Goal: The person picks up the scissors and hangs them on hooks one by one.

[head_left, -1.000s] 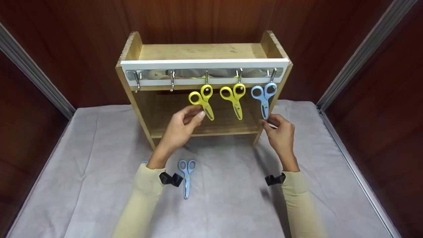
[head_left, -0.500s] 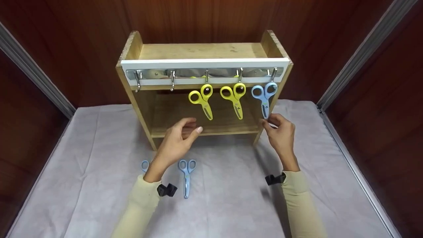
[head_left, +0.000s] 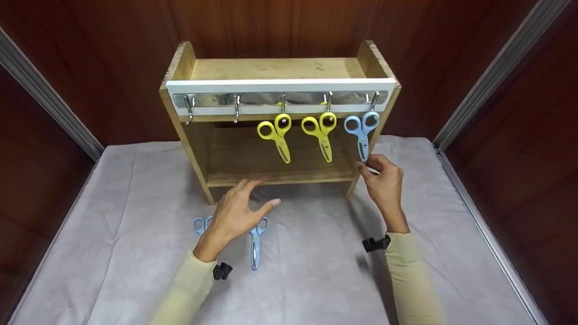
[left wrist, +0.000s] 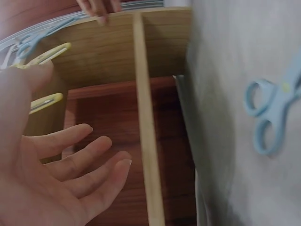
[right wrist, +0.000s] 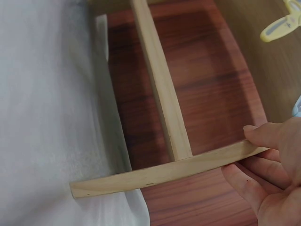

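My left hand (head_left: 234, 215) is spread over the cloth with nothing in its grasp, partly covering two blue scissors. One pair of blue scissors (head_left: 255, 250) lies to its right; only the handle loops of the other scissors (head_left: 200, 232) show at its left. My right hand (head_left: 384, 180) holds the right side panel (right wrist: 141, 178) of the wooden shelf, thumb inside and fingers outside in the right wrist view. Just above that hand hang blue scissors (head_left: 362, 141) on the rightmost hook. Two yellow scissors, one pair (head_left: 282, 150) on the middle hook and another pair (head_left: 325, 146) beside it, hang blades down.
A white hook rail (head_left: 280, 85) runs across the front of the wooden shelf (head_left: 280, 182). Its two left hooks, one hook (head_left: 188, 110) near the end and another hook (head_left: 236, 109), carry nothing. Grey cloth (head_left: 316, 271) covers the floor; dark wood walls (head_left: 519, 149) enclose three sides.
My left hand has let go of the yellow scissors on the middle hook and moved down towards the scissors on the cloth, its fingers spreading. My right hand has stayed in place.
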`<state>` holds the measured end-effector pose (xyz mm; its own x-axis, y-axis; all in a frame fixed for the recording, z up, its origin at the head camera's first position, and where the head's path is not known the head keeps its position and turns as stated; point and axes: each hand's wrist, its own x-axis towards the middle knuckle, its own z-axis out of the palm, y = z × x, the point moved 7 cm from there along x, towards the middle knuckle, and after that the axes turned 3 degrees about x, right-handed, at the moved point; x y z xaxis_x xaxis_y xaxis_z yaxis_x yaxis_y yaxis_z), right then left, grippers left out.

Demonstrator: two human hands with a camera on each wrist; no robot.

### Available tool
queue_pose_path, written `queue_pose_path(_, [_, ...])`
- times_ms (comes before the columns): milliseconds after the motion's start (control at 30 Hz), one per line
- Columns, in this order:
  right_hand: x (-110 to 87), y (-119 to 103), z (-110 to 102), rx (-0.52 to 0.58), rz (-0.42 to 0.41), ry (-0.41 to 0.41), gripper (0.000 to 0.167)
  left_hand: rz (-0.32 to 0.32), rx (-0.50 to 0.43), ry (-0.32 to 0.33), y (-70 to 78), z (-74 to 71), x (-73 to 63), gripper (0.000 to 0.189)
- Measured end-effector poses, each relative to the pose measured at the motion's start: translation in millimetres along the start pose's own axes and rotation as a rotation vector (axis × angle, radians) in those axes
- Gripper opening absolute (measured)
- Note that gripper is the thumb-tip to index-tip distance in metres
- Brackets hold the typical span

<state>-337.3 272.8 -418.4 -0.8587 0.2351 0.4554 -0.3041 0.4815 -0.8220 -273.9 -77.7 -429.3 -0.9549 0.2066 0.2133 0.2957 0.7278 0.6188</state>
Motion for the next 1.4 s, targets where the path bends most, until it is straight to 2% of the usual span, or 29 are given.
queue_pose_path(167, [-0.3, 0.4, 0.1, -0.006, 0.0, 0.005, 0.015, -0.005, 0.106, 0.017, -8.2, 4.5, -6.3, 0.083])
queue_pose_path(300, [-0.3, 0.6, 0.3, -0.004, 0.002, 0.008, 0.015, -0.01, 0.195, 0.057, -15.0, 7.2, -11.9, 0.085])
queue_pose_path(500, [0.1, 0.7, -0.6, -0.012, 0.003, 0.008, 0.015, 0.055, 0.32, 0.194, -20.6, 11.2, -22.6, 0.072])
queue_pose_path(633, [0.5, 0.3, -0.8, -0.001, 0.002, 0.005, 0.013, 0.098, 0.356, 0.225, -23.9, 17.8, -29.6, 0.062])
queue_pose_path(833, [0.2, 0.6, -0.1, 0.014, 0.005, -0.006, 0.014, 0.093, 0.402, 0.207, -32.3, 31.0, -39.1, 0.064])
queue_pose_path(1167, [0.2, -1.3, -0.9, 0.0, -0.01, -0.009, 0.014, 0.092, 0.53, 0.158, -40.4, 52.9, -52.1, 0.068])
queue_pose_path(1400, [-0.3, -0.5, -0.5, 0.0, 0.0, -0.013, 0.015, 0.004, 0.515, 0.054, -44.4, 68.6, -55.6, 0.069])
